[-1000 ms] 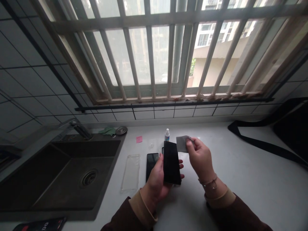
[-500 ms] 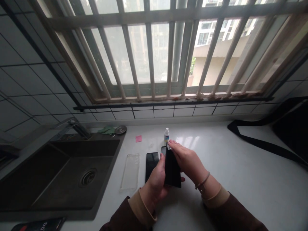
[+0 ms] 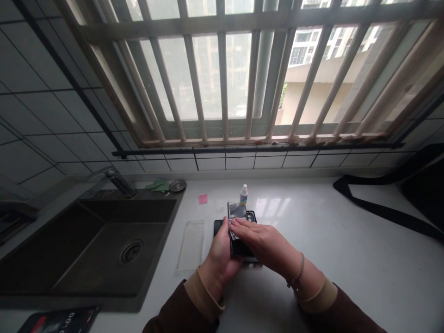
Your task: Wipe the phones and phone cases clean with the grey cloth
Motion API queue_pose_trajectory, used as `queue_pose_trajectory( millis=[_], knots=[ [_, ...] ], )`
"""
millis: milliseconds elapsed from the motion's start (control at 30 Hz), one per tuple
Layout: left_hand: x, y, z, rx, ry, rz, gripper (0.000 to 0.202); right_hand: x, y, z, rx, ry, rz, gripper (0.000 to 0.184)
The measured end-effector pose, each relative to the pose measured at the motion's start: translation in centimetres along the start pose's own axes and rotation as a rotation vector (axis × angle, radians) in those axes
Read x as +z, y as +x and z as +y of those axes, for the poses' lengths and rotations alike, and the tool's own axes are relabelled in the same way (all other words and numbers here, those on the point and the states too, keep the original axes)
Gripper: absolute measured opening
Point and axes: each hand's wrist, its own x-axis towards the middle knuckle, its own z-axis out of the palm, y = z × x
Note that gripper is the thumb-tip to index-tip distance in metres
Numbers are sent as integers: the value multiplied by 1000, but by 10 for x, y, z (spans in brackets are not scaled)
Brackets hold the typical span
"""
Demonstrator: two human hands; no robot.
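My left hand (image 3: 220, 259) grips a black smartphone (image 3: 237, 211) low over the counter, with its glossy screen facing up and tilted. My right hand (image 3: 263, 241) lies flat across the screen, fingers pointing left. A grey cloth (image 3: 234, 236) shows only as a sliver under those fingertips, and the rest of it is hidden. Beneath the held phone, a second black phone (image 3: 218, 227) lies on the counter, partly covered. A dark object (image 3: 252, 216) shows behind the held phone; I cannot tell what it is.
A clear phone case (image 3: 190, 245), a small dropper bottle (image 3: 243, 195) and a pink sticky note (image 3: 203, 199) sit near my hands. To the left are a dark sink (image 3: 104, 217) and faucet (image 3: 120, 182). A black strap (image 3: 378, 208) lies on the right.
The held phone has dropped lower and tilted, its screen now showing. My right hand has come down from holding the cloth in the air to lying across the screen.
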Motion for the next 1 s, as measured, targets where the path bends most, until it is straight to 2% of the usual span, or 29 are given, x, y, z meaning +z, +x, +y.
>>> queue_pose_trajectory(
  millis=[133,267,433,533,633,733,800,867,900,933,1000],
  knots=[
    [0,4,7,-27,17,75,77,1,1,-12,-45,39,-63,52],
    [-1,6,13,3,3,124,75,-5,3,-21,-43,99,-111,43],
    [-3,5,19,16,56,95,74,-28,6,-35,-17,177,-219,35],
    [-5,4,20,-5,114,75,77,-47,7,-42,70,257,-282,33],
    [-5,4,21,-60,151,6,74,-66,6,-37,266,391,-306,31],
    [-5,2,21,-130,191,-89,70,-82,3,-20,470,575,-167,33],
    [-6,0,21,-227,228,-159,74,-87,0,-6,617,580,67,40],
    [-7,-4,22,-340,262,-246,81,-87,-3,6,739,382,372,44],
    [-8,-5,23,-381,272,-289,84,-85,-4,10,772,243,471,43],
    [-8,-7,23,-401,280,-329,86,-81,-5,12,765,111,518,41],
    [-8,-9,24,-410,293,-391,88,-72,-6,16,650,-69,454,38]
  ],
)
